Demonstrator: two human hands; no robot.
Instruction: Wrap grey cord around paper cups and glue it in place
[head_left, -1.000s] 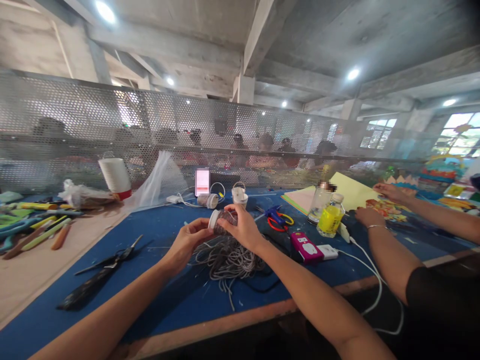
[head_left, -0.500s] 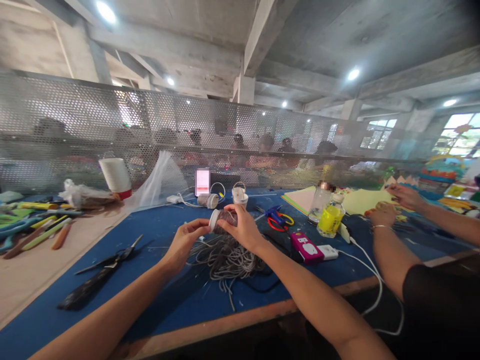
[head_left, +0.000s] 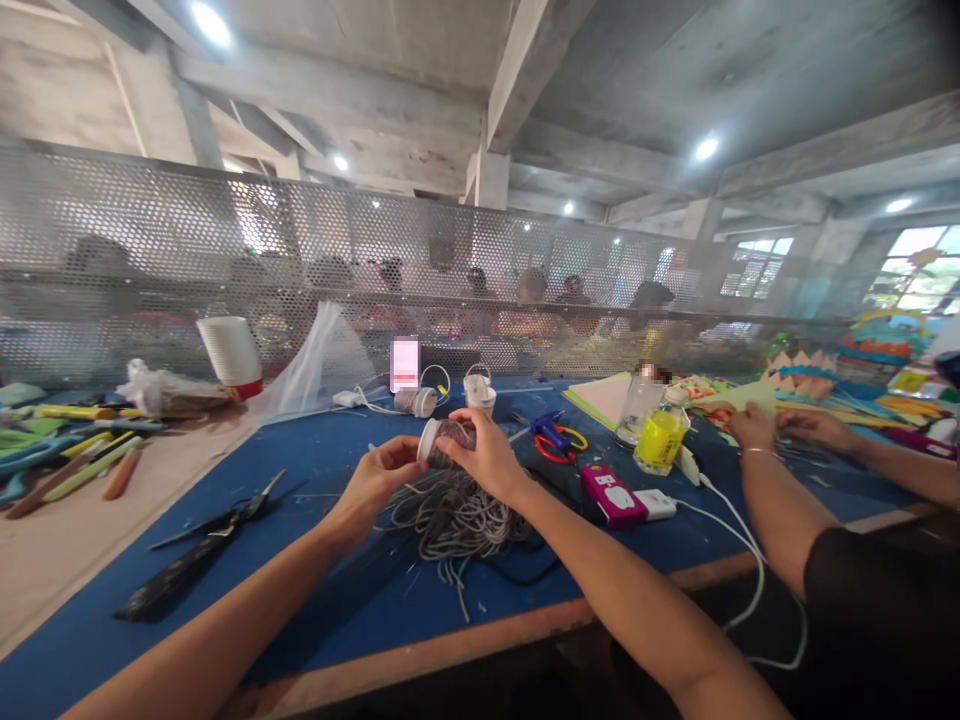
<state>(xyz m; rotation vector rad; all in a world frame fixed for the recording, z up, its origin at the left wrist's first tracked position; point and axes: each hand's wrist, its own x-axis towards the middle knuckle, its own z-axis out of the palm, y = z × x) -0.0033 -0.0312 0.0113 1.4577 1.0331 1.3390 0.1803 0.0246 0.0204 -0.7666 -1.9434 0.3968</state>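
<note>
Above the blue work surface, a paper cup wound with grey cord point(head_left: 428, 441) lies on its side in the air, its white rim toward the left. My right hand point(head_left: 487, 455) is closed around the wrapped body. Near the rim, my left hand point(head_left: 381, 477) has thumb and fingers pinched on the cup's edge. Under both hands lies a loose heap of grey cord point(head_left: 469, 525). Behind them are another cord-wrapped cup point(head_left: 415, 402) on its side and a white cup with a handle point(head_left: 479, 390).
Black-handled shears point(head_left: 217, 535) lie at left, near paper cups point(head_left: 229, 352) and tools. On the right are a blue glue gun point(head_left: 551, 430), a magenta box point(head_left: 611, 495), a yellow-labelled bottle point(head_left: 661, 440) and a white cable. A co-worker's hands point(head_left: 754, 428) handle paper there.
My left hand has shifted slightly at the cup's rim, its fingers more curled. My right hand stays on the cup. The co-worker's hands have moved and now hold yellowish paper.
</note>
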